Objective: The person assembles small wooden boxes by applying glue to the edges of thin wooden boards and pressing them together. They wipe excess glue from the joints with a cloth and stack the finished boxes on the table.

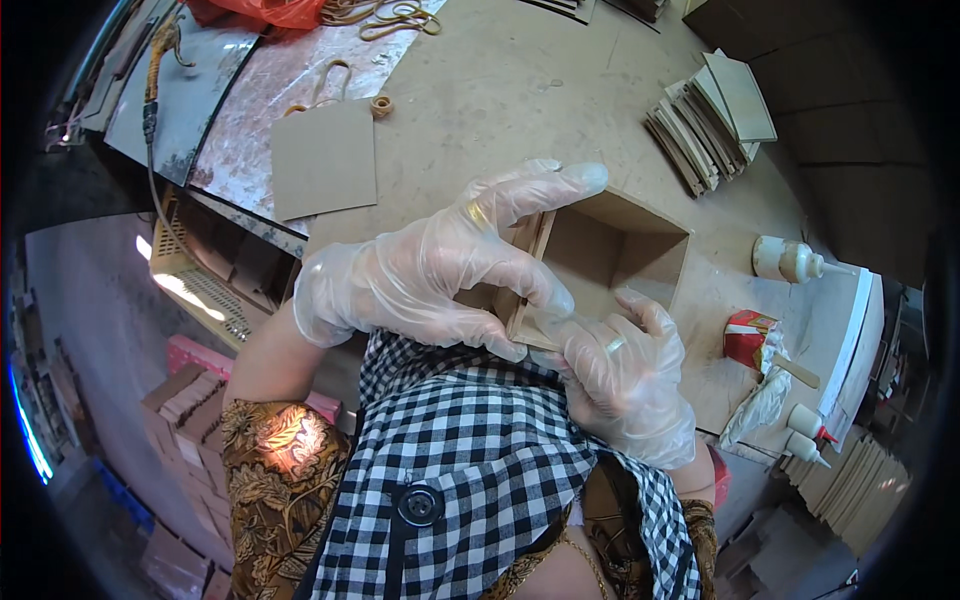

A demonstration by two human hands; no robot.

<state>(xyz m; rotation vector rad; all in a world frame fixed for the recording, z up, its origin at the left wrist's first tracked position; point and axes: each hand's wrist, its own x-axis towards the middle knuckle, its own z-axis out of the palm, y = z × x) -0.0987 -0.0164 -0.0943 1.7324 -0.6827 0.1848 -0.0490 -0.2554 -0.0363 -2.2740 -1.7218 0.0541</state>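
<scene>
The box (590,248) looks joined, 1 side open; left hand (430,268) and right hand (628,385) grip it near the surface's (500,110) front edge.

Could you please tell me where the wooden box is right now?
In the head view, the wooden box is right of centre, between the gloved left hand and right hand.

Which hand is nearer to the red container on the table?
The right hand: it is at the box's near side, with a gap between it and the red container to its right. The left hand is farther left, at the box's left side.
</scene>
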